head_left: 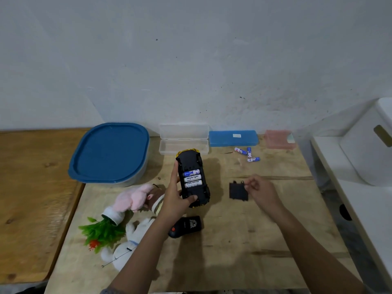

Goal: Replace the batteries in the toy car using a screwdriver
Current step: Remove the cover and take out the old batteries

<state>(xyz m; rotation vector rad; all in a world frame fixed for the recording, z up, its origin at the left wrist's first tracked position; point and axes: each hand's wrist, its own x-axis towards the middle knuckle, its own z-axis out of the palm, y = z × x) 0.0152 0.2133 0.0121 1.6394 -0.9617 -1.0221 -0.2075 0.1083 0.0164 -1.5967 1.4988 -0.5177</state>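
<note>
Our left hand (175, 198) grips the upturned toy car (189, 164), three batteries (192, 178) seated in its open bay, while our right hand (261, 187) pinches the detached battery cover (236, 190) just right of the car; we judge refitting and screwing the cover remain.

Two bare forearms (146, 245), grey sleeve hem (106, 291) at left elbow

Toy car (202, 193) underside – matt plastic; table (233, 240) – rough bare wood; lid (110, 151) glossy plastic.
</note>
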